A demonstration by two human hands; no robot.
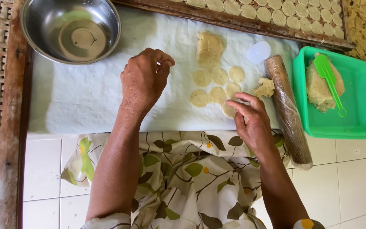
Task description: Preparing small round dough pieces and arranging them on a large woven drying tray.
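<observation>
We see the white sheet (85, 97) spread wide, a steel bowl (70, 29) at eleven o'clock. Our left hand (142, 80) hovers there, fingers loosely curled, holding nothing. At three o'clock from it, our right hand (250, 121) touches a dough round (228, 111) with open fingers.

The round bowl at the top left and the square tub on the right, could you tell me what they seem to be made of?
The bowl looks like polished metal, probably stainless steel: it is silvery and mirrors its surroundings. The tub looks like smooth moulded plastic: uniform bright green with a soft sheen and rounded corners.
</observation>
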